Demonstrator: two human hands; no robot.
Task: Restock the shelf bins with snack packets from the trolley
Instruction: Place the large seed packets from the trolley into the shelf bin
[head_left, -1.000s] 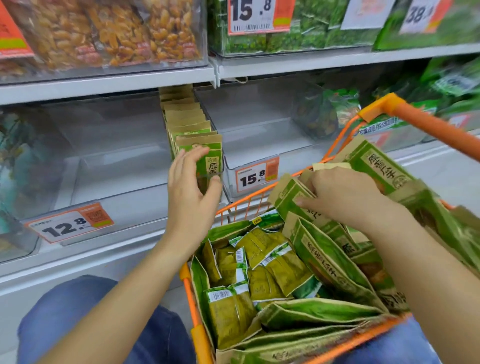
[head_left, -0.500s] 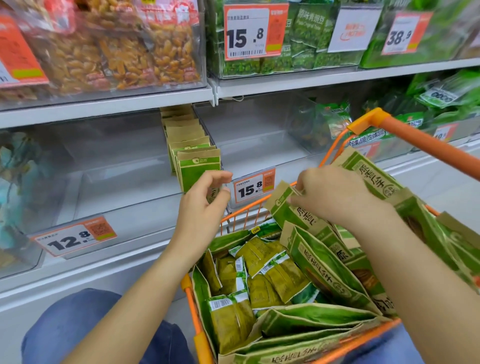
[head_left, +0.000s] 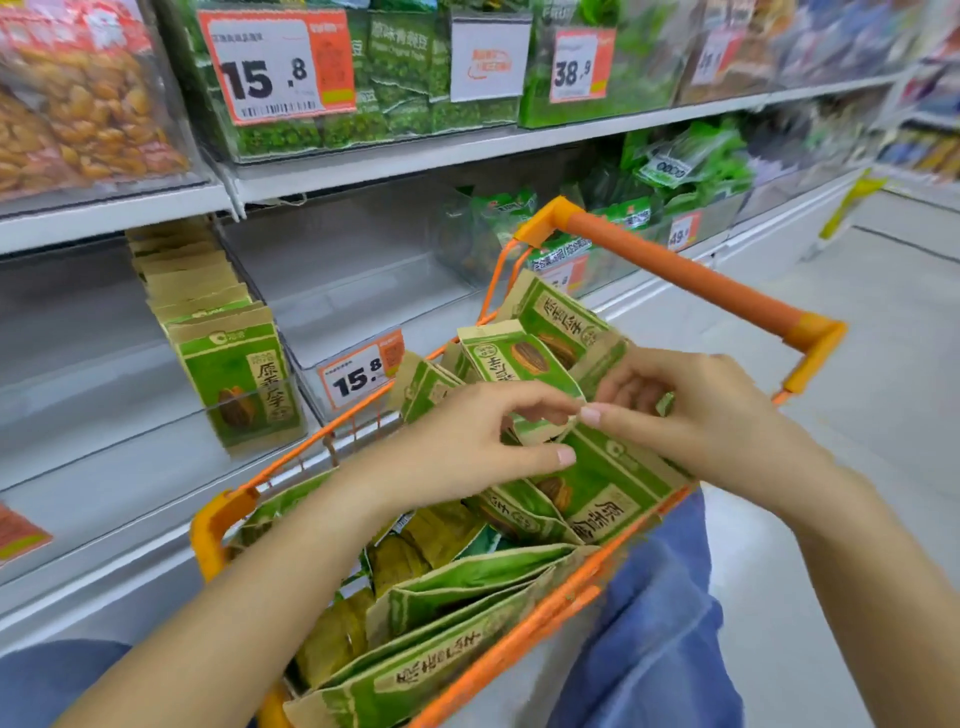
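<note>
Both hands over orange trolley (head_left: 691, 275), working the same green/kraft snack packet (head_left: 511, 364). Left hand (head_left: 467, 441): thumb + index curled, pinching packet's lower edge. Right hand (head_left: 696, 410): fingers curled, index tip meeting left fingertips at the packet's corner, gripping from the right side. Packet tilted, held above the pile, not touching shelf

Trolley holds many like packets (head_left: 602, 499), green w/ brown paper borders, Chinese characters in a vertical panel, seed picture, round white logo top corner. Also smaller olive-green sachets (head_left: 410, 551) w/ barcode stickers, low in the basket, left side

Shelf bin (head_left: 104, 395), clear plastic, left of trolley: one row of same packets (head_left: 234, 384) standing upright front to back along bin's right wall. Front one reads same characters, logo top left. Rest of bin bare

Next bin to the right (head_left: 363, 280), clear, carries price tag (head_left: 361, 376) "15.8", white w/ orange patch, small print unreadable

Upper shelf: tag "15.8" (head_left: 275, 67) w/ barcode over green pea packs (head_left: 400, 62), Chinese header legible only in part; tag "38.9" (head_left: 579, 65); white card w/ orange logo (head_left: 488, 60), text too small. Far left: clear bags of orange-brown nuts (head_left: 67, 114)

Mid shelf right: green bags (head_left: 680, 161), one label looks like "OCOCO"; tag starting "49" (head_left: 683, 231), partly cut off

Blue denim at bottom edge (head_left: 649, 623)
</note>
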